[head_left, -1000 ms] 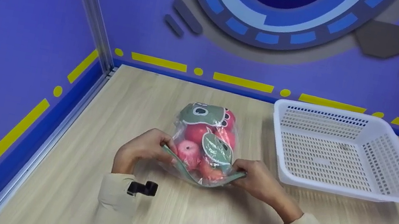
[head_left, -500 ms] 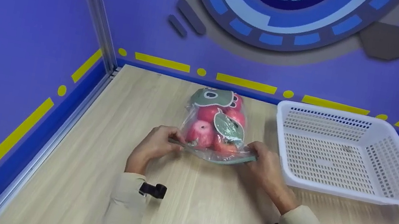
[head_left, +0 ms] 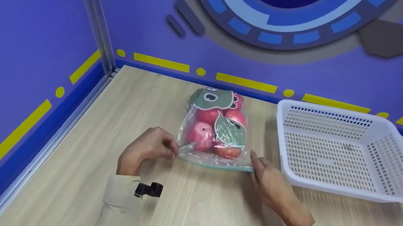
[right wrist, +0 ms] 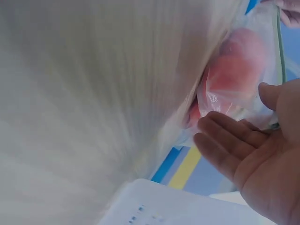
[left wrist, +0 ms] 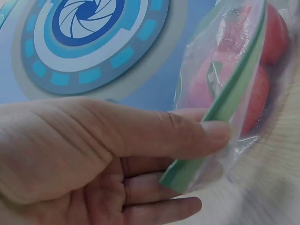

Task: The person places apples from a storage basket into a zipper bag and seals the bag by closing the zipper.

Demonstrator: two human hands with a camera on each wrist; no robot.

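Note:
A clear zip bag [head_left: 186, 149] with a green seal and green cartoon prints lies on the table, filled with several red apples [head_left: 201, 136]. My left hand [head_left: 149, 147] pinches the left end of the seal between thumb and forefinger; the left wrist view shows the thumb [left wrist: 216, 132] on the green strip. At the right end of the seal is my right hand [head_left: 275, 186], its fingers [right wrist: 229, 140] extended and the thumb held apart from them. The bag's corner lies by that palm, and whether the hand touches it cannot be told.
A white perforated plastic basket [head_left: 325, 162] stands to the right of the bag on the wooden table [head_left: 195, 219]. Purple-blue panels [head_left: 140, 15] with yellow markings border the table at the back and left.
The bag has shifted away toward the back wall and now lies flatter, its seal straighter. My right hand has loosened from the seal, while the left still pinches its end.

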